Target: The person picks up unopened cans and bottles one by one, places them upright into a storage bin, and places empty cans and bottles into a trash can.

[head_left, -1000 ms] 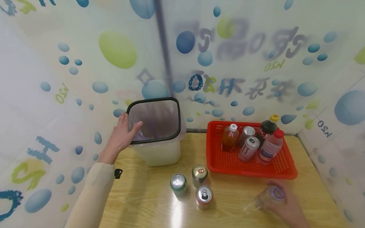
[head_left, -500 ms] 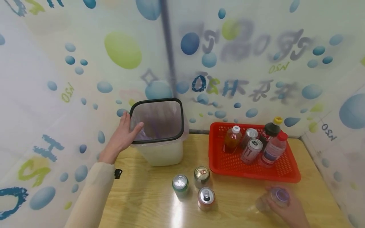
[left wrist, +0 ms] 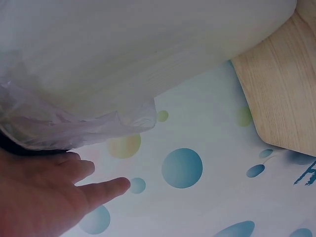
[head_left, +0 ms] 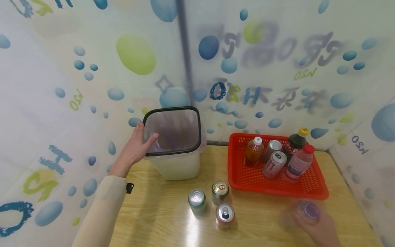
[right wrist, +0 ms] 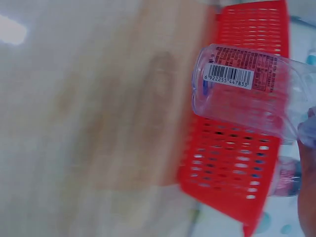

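Note:
My left hand (head_left: 131,149) rests on the left side of the black rim (head_left: 172,151) of a white waste bin (head_left: 179,168). Its thumb lies over the rim, and in the left wrist view the fingers (left wrist: 106,191) are stretched out beside the bin liner (left wrist: 98,126). My right hand (head_left: 322,228) grips a clear plastic bottle (head_left: 310,211) with a purple cap near the cap end, just in front of the red basket (head_left: 277,192). The right wrist view shows the bottle's (right wrist: 237,94) base and barcode label; most of that hand is out of frame.
Three drinks cans, a green one (head_left: 197,200), a dark one (head_left: 220,192) and a reddish one (head_left: 225,216), stand on the wooden table (head_left: 166,216). Several bottles and cans fill the basket's middle, among them a red-capped bottle (head_left: 299,163). A patterned wall covering (head_left: 228,113) rises behind.
The bottle in my right hand has moved a little to the right and looks blurred. My left hand keeps its place on the bin rim. The head view has shifted slightly.

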Available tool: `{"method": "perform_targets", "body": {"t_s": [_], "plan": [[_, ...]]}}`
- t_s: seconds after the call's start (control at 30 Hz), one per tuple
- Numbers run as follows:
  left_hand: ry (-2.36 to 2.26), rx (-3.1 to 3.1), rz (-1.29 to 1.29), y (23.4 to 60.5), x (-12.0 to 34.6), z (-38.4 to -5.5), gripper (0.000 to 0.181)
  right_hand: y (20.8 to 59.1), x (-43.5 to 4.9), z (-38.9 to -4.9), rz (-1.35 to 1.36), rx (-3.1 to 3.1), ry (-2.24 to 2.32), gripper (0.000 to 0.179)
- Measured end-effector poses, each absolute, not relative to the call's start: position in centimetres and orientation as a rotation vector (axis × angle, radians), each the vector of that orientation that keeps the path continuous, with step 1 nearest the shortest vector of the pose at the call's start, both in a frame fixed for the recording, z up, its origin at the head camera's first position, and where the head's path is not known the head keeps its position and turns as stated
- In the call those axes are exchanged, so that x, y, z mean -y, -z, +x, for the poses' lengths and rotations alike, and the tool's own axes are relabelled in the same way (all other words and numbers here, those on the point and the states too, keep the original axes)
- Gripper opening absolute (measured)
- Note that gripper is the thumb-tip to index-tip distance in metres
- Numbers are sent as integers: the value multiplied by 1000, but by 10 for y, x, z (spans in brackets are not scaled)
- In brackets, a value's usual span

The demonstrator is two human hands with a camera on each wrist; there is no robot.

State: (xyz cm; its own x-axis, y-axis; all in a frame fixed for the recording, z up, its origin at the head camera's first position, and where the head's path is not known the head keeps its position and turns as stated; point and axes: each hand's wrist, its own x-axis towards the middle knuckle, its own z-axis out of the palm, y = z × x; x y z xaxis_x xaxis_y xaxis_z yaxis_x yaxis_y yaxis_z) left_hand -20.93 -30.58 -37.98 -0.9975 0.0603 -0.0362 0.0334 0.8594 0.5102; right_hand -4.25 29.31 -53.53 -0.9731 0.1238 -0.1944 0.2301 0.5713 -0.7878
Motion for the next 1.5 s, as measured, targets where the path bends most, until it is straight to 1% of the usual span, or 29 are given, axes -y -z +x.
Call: {"method": "perform_targets", "body": {"t_s": [0.1,0.17,0.23,0.4,0.5,0.8,0.9,1.03,1.17,1.23,1.5], "plan": [[-814,-2979,73,380,306,-210,103,525,-289,-44,214,-2866,1342,62],[-823,-2975,74,380,306,-210,103,518,-285,-45,135,-2979,1374,56],[-834,-2971,74,380,306,-210,102,511,-280,-47,75,-3017,1441,54],[-853,-2969,67,380,308,-209,102,490,-265,-55,10,-3072,1522,58],[-853,-2972,65,380,308,-208,102,476,-252,-63,-84,-3072,1664,60],[-889,-2978,71,383,309,-207,100,430,-198,-88,-491,-2776,2141,62],[-898,-2972,70,384,308,-207,100,421,-183,-100,-753,-2591,2328,61],[-897,-2972,66,386,308,-209,100,409,-160,-117,-1109,-2326,2525,55],[-899,-2974,72,386,307,-211,101,392,-132,-131,-1380,-2149,2621,51],[-896,-2976,79,386,307,-212,101,384,-117,-138,-1461,-2131,2653,53],[-898,-2973,78,383,307,-211,101,356,-61,-169,-1557,-2115,2698,60]]}}
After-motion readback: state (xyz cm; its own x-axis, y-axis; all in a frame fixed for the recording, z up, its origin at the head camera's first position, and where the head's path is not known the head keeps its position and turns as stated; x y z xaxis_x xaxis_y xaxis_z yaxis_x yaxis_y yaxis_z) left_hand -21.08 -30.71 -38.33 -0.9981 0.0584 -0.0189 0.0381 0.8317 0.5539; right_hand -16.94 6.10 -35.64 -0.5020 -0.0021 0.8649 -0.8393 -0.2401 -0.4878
